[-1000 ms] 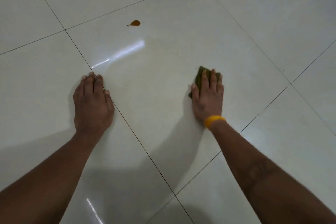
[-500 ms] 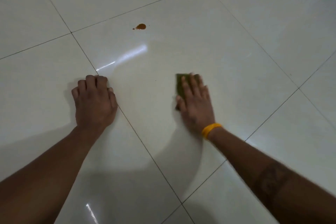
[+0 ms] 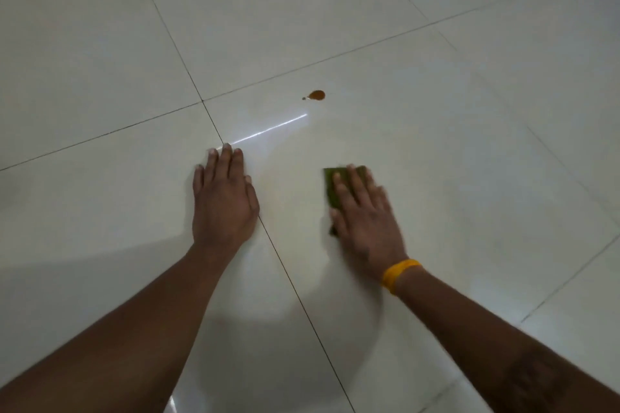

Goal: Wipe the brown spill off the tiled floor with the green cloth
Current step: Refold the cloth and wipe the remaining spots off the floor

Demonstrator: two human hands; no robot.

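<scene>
The small brown teardrop spill [image 3: 316,95] sits untouched on the glossy white tiled floor [image 3: 436,144], ahead of the folded green cloth [image 3: 332,189]. The right hand [image 3: 364,216], flat-fingered, has slid the cloth leftward toward it; wiping seems imminent. The left hand [image 3: 223,194] has flattened, bracing. One spill, one cloth, two hands, one yellow wristband [image 3: 399,273].

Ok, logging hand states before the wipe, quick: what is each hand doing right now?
Left hand: open, fingers straight, palm flat on the tiled floor, holding nothing.
Right hand: open, straight fingers pressing the green cloth flat to the floor.
</scene>
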